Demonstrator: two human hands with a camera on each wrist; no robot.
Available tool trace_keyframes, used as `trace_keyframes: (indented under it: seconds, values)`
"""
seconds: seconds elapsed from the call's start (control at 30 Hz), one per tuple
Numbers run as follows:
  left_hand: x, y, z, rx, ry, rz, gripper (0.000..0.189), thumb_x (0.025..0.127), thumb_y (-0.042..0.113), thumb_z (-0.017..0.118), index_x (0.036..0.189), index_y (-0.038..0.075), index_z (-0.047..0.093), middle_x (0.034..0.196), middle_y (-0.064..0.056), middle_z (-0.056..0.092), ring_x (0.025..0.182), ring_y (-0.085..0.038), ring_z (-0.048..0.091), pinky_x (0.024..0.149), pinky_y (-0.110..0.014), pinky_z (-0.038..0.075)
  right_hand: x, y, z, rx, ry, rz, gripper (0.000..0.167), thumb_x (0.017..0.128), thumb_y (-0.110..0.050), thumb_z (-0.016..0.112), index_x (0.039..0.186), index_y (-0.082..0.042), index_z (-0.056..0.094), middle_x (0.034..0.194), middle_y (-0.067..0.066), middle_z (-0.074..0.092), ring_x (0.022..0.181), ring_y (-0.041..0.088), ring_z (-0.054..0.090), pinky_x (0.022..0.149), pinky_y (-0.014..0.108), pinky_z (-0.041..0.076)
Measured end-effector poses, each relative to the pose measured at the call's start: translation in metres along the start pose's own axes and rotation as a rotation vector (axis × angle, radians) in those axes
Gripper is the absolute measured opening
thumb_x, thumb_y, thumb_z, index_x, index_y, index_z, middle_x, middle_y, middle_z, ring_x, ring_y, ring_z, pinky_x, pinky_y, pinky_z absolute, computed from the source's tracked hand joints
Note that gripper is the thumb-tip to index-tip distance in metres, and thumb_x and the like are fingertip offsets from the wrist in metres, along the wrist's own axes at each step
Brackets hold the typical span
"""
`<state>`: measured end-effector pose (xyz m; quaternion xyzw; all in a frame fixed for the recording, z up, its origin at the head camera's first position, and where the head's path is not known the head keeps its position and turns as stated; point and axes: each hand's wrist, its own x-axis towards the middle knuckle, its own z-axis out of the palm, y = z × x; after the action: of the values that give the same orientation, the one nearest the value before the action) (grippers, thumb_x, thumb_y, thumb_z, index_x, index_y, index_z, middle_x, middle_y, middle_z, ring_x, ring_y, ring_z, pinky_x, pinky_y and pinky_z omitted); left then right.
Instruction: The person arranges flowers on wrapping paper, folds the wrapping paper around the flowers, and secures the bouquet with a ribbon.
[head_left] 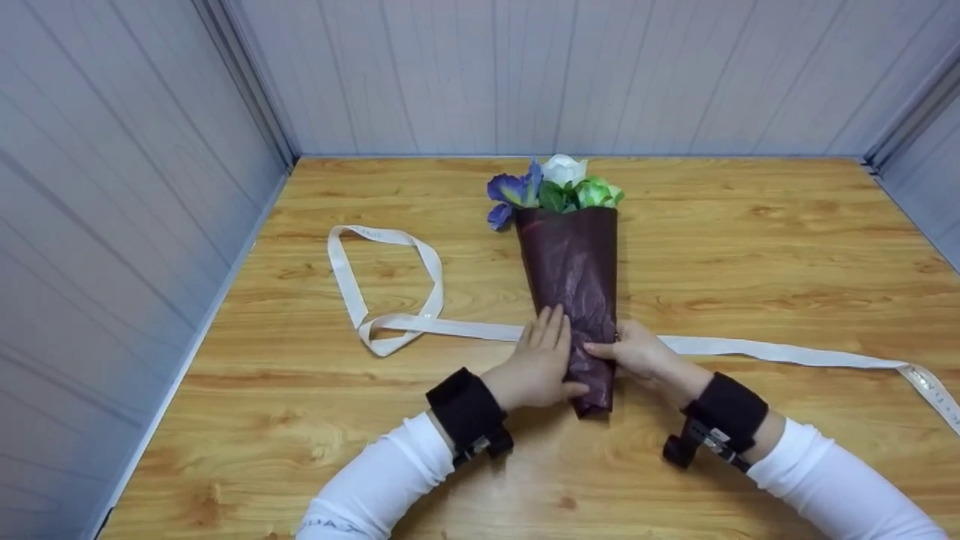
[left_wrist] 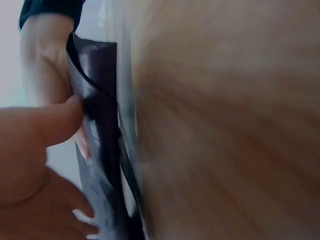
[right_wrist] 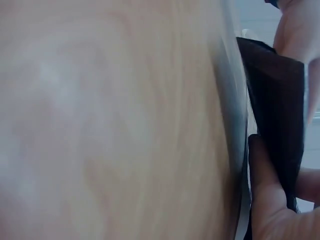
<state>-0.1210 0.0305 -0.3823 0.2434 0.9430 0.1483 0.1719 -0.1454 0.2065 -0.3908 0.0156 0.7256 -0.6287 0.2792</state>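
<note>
A bouquet wrapped in dark maroon paper (head_left: 574,262) lies on the table, its narrow end toward me. A purple-blue flower (head_left: 514,189), a white flower (head_left: 564,170) and a green-white flower (head_left: 598,192) stick out of its far end. My left hand (head_left: 540,364) rests with straight fingers on the lower left side of the wrap. On the opposite edge my right hand (head_left: 641,352) grips the wrap, thumb on top and fingers beneath, as the right wrist view also shows around the dark paper (right_wrist: 277,110). The stems are hidden inside.
A white ribbon (head_left: 712,346) runs crosswise under the bouquet, its right end trailing to the table's right side. On the left it forms a loose loop (head_left: 343,277). Pale panel walls (head_left: 585,75) border the wooden table (head_left: 750,255) at the back and sides.
</note>
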Motion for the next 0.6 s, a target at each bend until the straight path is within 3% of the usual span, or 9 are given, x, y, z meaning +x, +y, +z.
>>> trace_keyframes:
  seconds: [0.13,0.33,0.43,0.5,0.6]
  values:
    - [0.002,0.007,0.000,0.114,-0.099,-0.011,0.091,0.092,0.054,0.051,0.151,0.000,0.008,0.158,-0.018,-0.004,0.147,-0.028,-0.005,0.118,-0.044,0.007,0.001,0.001,-0.002,-0.031,-0.033,-0.011,0.044,0.095,-0.002,0.053,0.131,0.017,0.037,0.096,0.002,0.069,0.084,0.010,0.068,0.078,0.029,0.055]
    - [0.005,0.007,0.001,0.154,-0.120,-0.045,0.091,0.091,0.057,0.048,0.151,0.002,0.008,0.159,-0.016,-0.002,0.147,-0.027,-0.001,0.118,-0.043,0.010,0.001,0.000,0.000,-0.017,-0.052,-0.017,0.044,0.096,-0.002,0.050,0.132,0.017,0.035,0.097,0.001,0.068,0.085,0.008,0.067,0.078,0.027,0.055]
    - [0.006,0.009,0.000,0.161,-0.117,-0.051,0.091,0.091,0.057,0.049,0.151,0.002,0.009,0.158,-0.018,0.000,0.147,-0.029,0.002,0.118,-0.043,0.012,-0.001,-0.003,0.000,-0.055,-0.058,-0.018,0.044,0.096,-0.004,0.050,0.131,0.018,0.036,0.103,0.008,0.068,0.085,0.009,0.067,0.078,0.026,0.055]
    - [0.007,0.010,0.000,0.167,-0.114,-0.052,0.091,0.091,0.058,0.049,0.151,0.001,0.010,0.158,-0.019,0.002,0.147,-0.030,0.004,0.118,-0.042,0.013,-0.003,-0.006,-0.002,-0.150,-0.063,-0.034,0.045,0.095,-0.006,0.051,0.130,0.019,0.038,0.107,0.018,0.067,0.086,0.012,0.067,0.078,0.027,0.055]
    - [0.007,0.013,0.001,0.182,-0.109,-0.053,0.093,0.090,0.060,0.049,0.151,0.000,0.012,0.158,-0.020,0.004,0.146,-0.031,0.006,0.118,-0.041,0.014,-0.007,-0.011,-0.005,-0.456,-0.014,-0.111,0.046,0.093,-0.013,0.055,0.126,0.017,0.045,0.112,0.027,0.064,0.090,0.021,0.067,0.081,0.034,0.054]
